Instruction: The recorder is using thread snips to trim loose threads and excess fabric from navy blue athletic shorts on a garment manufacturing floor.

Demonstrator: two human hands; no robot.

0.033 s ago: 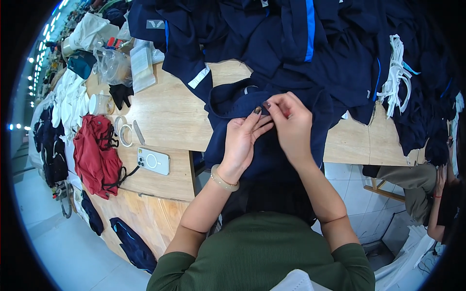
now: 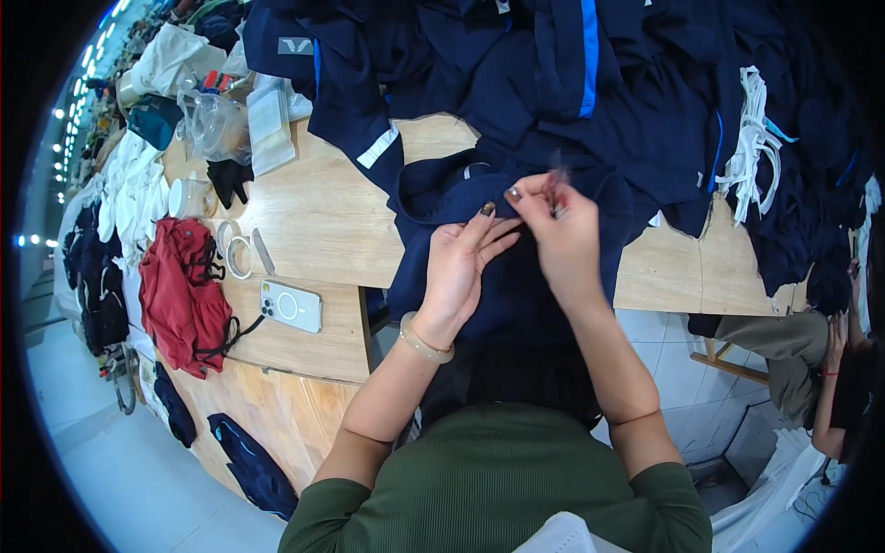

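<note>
A navy garment hangs over the table's front edge before me, its round banded opening turned toward the upper left. My left hand pinches the band between thumb and fingers, palm partly up. Just to its right, my right hand is closed over the cloth with thumb and forefinger near the left fingertips. A small shiny pointed tool sticks up from the right hand; motion blurs it, and most of it is hidden by the fingers. Whether the right fingertips touch the cloth is unclear.
Navy garments pile across the back of the wooden table. White strips lie at right. At left are a phone, tape rolls, a red bag and plastic bags. Another person's leg shows at right.
My right hand has shifted slightly right and turned, bringing the shiny pointed tool into sight above its fingers. The left hand keeps its pinch on the garment.
</note>
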